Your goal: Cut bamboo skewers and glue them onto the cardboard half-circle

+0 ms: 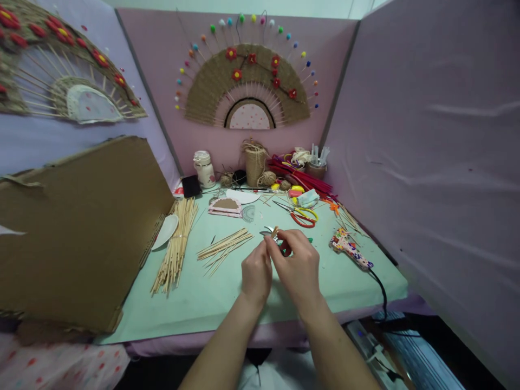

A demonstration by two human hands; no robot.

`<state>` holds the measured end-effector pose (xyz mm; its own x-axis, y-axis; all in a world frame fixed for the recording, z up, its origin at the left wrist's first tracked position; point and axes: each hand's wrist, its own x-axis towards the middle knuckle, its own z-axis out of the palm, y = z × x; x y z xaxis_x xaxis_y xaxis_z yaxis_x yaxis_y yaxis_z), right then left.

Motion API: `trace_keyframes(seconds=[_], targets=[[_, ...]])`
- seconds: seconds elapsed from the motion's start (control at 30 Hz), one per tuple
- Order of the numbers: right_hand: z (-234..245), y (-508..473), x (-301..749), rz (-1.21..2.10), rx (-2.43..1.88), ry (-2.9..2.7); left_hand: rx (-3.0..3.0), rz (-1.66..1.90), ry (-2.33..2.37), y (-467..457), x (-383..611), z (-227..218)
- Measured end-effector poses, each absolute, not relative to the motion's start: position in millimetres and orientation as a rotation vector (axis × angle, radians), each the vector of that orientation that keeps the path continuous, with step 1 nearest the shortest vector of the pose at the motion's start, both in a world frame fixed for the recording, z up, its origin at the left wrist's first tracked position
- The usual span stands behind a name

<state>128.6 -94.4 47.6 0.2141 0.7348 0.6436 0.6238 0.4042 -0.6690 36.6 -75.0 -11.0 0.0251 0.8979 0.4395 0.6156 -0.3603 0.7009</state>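
Right now, both hands meet above the bench, the left hand and right hand almost touching at their tips. Thumb and index finger of the right hand come together in a pinch at a small tan piece, which pokes up between the two hands; the left hand's fingers are curled inward beside it, but I cannot tell whether they grip it too. Just beyond the fingertips show the metal blades of a cutting tool, its grip mostly hidden by the right hand. Left of the hands lies a loose group of thin sticks, some crossing others, and farther left a thick bundle of sticks sits near a white oval piece. Ahead, scissors with red and yellow handles rest on the bench, near a folded pale blue item. Well to the right of the hands, a patterned glue gun lies with its black cord trailing over the bench's edge.
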Motion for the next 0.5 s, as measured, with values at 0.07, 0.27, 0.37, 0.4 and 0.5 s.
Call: trace_keyframes(seconds=[0.07, 0.27, 0.37, 0.4, 0.5], targets=[[49, -92, 124, 0.075, -1.319, -1.462, 2.011, 1.265, 1.591, -74, 41, -14], [46, -79, 116, 0.054, -1.398, -1.384, 1.931, 1.248, 1.635, -71, 44, -16], [45, -75, 114, 0.064, -1.406, -1.361, 1.955, 1.217, 1.685, -70, 45, -17], [45, -75, 113, 0.064, -1.397, -1.362, 1.964, 1.212, 1.698, -70, 45, -17], [46, -74, 115, 0.076, -1.358, -1.390, 1.973, 1.229, 1.707, -71, 44, -18]])
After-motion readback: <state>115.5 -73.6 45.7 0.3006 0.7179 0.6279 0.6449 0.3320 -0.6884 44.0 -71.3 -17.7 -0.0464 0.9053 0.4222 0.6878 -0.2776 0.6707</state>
